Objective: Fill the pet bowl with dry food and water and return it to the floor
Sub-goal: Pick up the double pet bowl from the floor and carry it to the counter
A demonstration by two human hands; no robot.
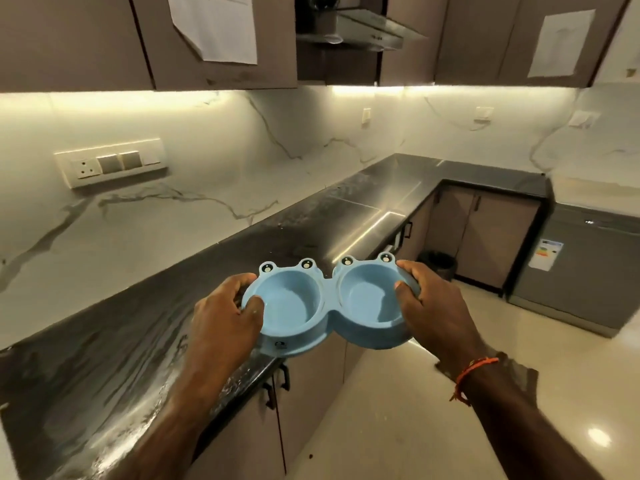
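Note:
A light blue double pet bowl with frog eyes on its far rim is held in the air over the front edge of the dark counter. Both of its round basins look empty. My left hand grips the bowl's left end, thumb over the rim and inside the left basin. My right hand grips the right end the same way, thumb on the rim of the right basin. An orange thread band circles my right wrist.
The dark stone counter runs from the near left to the far corner, with a steel section further along. Cabinet doors with black handles sit below. A dark bin stands on the pale floor, and a grey appliance stands at the right.

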